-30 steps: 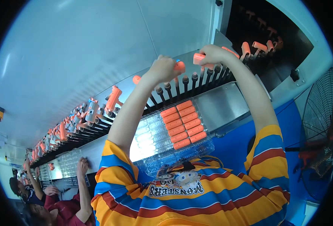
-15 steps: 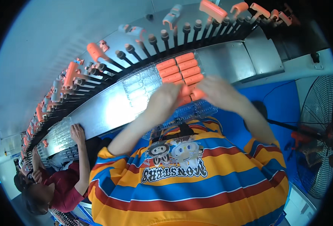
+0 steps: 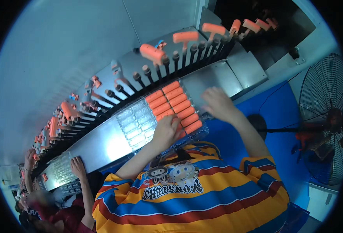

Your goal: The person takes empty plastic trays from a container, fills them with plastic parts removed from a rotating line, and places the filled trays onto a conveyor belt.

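Hands shifted apart — left grip (image 3: 165,132) on orange pieces (image 3: 174,105)

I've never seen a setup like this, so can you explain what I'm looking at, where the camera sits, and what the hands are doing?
The picture comes from a wide fisheye camera worn on a person's head, looking down, so straight edges bend. The arms in the striped yellow, blue and red shirt are that person's own. Ahead runs a long row of black upright pegs, some carrying orange plastic T-shaped pieces. Below it is a shiny metal shelf with a clear plastic tray with moulded pockets on it, partly filled with orange oblong pieces. The left hand rests on the tray's near orange pieces; whether it grips one cannot be told. The right hand lies open by the tray's right edge. Further left, another worker's hand rests on a second tray. A wire-caged fan stands at the right.
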A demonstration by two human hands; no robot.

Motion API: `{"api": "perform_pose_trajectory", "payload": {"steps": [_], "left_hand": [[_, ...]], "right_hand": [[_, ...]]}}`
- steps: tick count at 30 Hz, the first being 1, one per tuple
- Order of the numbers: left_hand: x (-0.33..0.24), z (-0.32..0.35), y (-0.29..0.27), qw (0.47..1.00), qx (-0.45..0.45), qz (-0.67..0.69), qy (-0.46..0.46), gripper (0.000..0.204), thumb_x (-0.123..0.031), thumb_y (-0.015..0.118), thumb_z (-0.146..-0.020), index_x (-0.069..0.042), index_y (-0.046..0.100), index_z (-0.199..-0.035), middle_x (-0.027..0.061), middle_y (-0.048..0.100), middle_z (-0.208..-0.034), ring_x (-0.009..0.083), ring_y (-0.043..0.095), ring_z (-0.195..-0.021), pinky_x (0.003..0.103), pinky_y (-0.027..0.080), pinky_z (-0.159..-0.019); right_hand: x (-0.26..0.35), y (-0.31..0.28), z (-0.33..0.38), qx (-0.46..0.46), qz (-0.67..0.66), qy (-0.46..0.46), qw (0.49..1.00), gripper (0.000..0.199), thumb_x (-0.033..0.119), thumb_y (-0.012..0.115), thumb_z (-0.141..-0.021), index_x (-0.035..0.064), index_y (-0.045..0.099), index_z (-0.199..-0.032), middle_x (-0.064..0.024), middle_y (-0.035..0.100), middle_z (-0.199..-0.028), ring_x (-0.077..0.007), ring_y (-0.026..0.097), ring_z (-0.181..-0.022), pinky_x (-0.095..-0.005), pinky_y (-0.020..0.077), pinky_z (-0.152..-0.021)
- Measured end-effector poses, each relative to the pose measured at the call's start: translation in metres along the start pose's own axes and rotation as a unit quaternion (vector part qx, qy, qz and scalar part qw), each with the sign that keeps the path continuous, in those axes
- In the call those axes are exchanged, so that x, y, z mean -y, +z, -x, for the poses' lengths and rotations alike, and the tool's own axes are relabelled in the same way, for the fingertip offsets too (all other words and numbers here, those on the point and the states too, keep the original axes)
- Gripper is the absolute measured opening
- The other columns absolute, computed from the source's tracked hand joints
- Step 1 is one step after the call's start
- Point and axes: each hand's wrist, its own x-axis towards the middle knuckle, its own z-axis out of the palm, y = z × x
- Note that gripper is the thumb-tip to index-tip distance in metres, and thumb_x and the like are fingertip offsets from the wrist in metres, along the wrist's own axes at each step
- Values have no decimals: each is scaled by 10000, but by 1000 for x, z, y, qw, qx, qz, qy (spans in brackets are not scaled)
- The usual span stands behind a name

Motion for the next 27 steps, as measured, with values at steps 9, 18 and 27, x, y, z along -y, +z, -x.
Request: {"api": "perform_pose_trajectory", "payload": {"steps": [9,18,27], "left_hand": [[-10,-178,-71,991,-81,108,-9,306,-149,639,-868,54,594,-1092,193,609,-986,350,593,-922,393,474,-813],[26,-299,-51,979,-113,84,-150,398,-302,597,-883,37,587,-1090,200,675,-874,283,669,-773,364,509,-699],[8,-309,-79,963,94,-231,-103,246,-208,683,-776,-23,670,-937,204,634,-914,382,624,-872,449,504,-759]], "right_hand": [[-119,-100,-89,-341,-68,238,907,371,352,629,-869,-5,594,-773,-139,647,-749,-304,643,-715,-399,499,-664],[-179,-155,-155,48,-225,253,940,403,375,694,-803,-23,639,-821,-46,605,-631,-117,587,-555,-271,444,-462],[-173,-135,-145,-50,50,-16,997,193,133,646,-788,2,643,-930,-138,616,-898,-287,628,-866,-379,507,-732]]}}
